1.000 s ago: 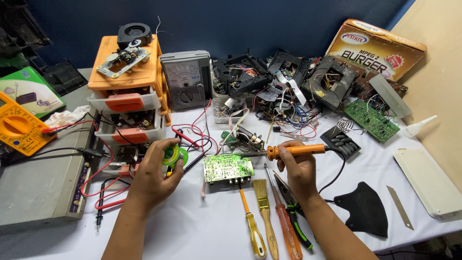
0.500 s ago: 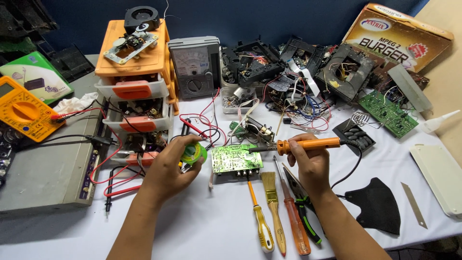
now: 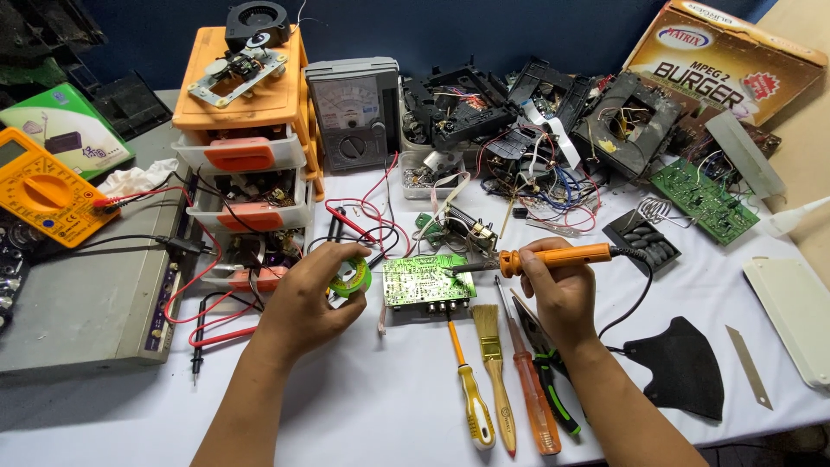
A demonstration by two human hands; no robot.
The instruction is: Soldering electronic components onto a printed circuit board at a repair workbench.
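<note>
My left hand (image 3: 304, 304) grips a small green spool of solder (image 3: 351, 278) just left of a green circuit board (image 3: 425, 280) that lies flat on the white table. My right hand (image 3: 560, 292) holds an orange-handled soldering iron (image 3: 553, 258) level, its metal tip pointing left over the board's right edge. A black cord runs from the iron's right end down past my wrist.
A yellow screwdriver (image 3: 469, 389), a brush (image 3: 494, 372), an orange screwdriver (image 3: 529, 389) and pliers (image 3: 548, 374) lie in front of the board. An orange drawer unit (image 3: 251, 138), a grey analog meter (image 3: 354, 112), an orange multimeter (image 3: 41, 186), red and black leads and scrap electronics crowd the back.
The view has shifted slightly. Both hands stay at the board, the left on the solder spool and the right on the iron, with little movement.
</note>
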